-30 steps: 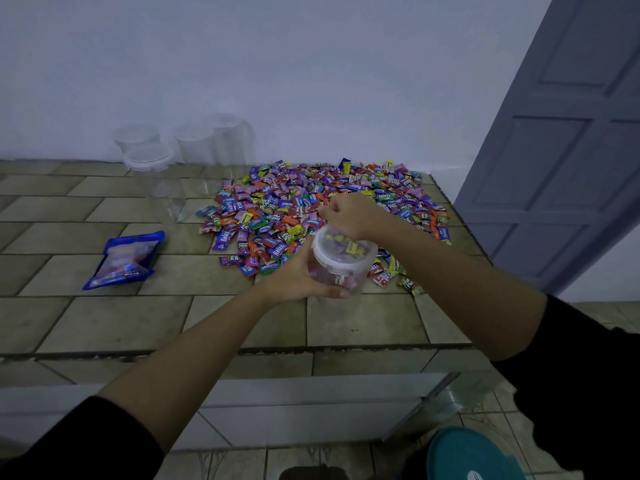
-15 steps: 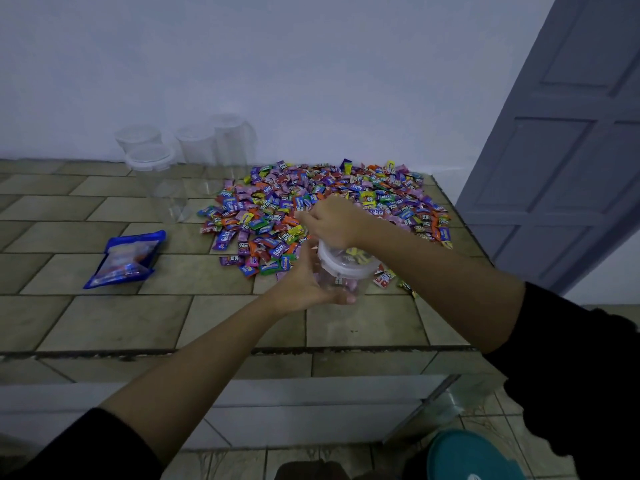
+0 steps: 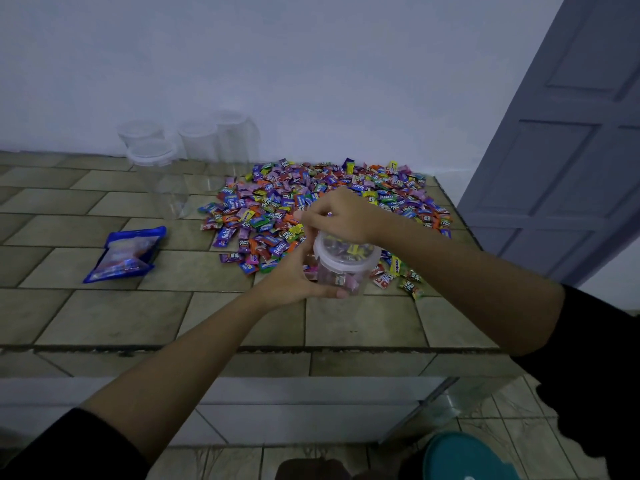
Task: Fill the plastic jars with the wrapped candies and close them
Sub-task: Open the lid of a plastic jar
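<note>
Plastic jar (image 3: 341,268) gripped by left hand (image 3: 294,278); right hand (image 3: 341,216) pinching candy above.

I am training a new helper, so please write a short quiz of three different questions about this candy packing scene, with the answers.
1. True or false: the jar in the left hand carries a lid.
2. Where does the blue packet lie: A) left of the candy pile, B) inside a jar, C) on the floor?
3. What is the right hand touching?

Key
1. True.
2. A.
3. The far rim of the jar's lid.
</note>
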